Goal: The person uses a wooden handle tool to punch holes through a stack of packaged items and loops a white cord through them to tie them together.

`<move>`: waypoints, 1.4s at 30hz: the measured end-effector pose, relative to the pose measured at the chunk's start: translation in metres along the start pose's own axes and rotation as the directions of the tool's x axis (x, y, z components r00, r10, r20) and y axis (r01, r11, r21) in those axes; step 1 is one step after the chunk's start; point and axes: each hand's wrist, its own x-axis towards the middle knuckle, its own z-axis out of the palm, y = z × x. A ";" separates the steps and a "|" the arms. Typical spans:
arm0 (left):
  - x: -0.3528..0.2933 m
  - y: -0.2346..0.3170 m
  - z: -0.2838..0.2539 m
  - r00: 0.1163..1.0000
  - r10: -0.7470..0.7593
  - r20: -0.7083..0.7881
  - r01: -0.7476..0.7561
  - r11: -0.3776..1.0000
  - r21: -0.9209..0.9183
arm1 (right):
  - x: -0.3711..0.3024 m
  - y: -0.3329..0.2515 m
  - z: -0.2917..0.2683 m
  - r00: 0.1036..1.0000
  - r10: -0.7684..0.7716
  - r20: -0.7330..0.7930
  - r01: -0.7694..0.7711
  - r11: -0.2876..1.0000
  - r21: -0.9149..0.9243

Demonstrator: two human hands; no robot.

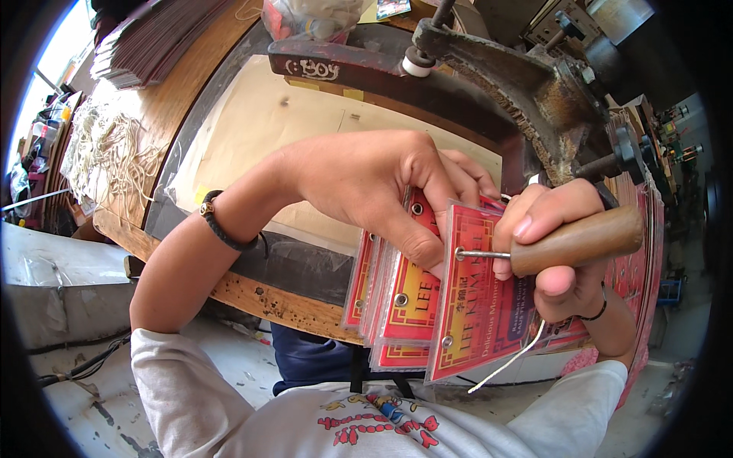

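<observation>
My right hand point(551, 214) is closed around the wooden handle of an awl point(584, 243). Its thin metal shaft points left, and the tip meets a metal eyelet near the edge of the front red laminated card point(477, 313). With my left hand point(374, 179) I grip a stack of similar red and yellow cards point(405, 332) from above, thumb across their faces. More eyelets show along the cards' left edges. A white cord point(510, 359) hangs down beneath my right hand; its upper end is hidden there.
A wooden table point(282, 305) carries a dark machine frame point(489, 65) at the back right. A heap of white cords point(111, 149) lies at the left, below a stack of dark red sheets point(156, 38). More red cards point(634, 252) stand at the right, and a plastic bag point(313, 19) sits at the back.
</observation>
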 end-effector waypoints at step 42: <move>0.004 0.006 0.001 0.999 -0.034 -0.015 0.035 0.998 0.056 | 0.001 0.001 -0.004 0.952 -0.281 0.121 0.292 0.952 -0.088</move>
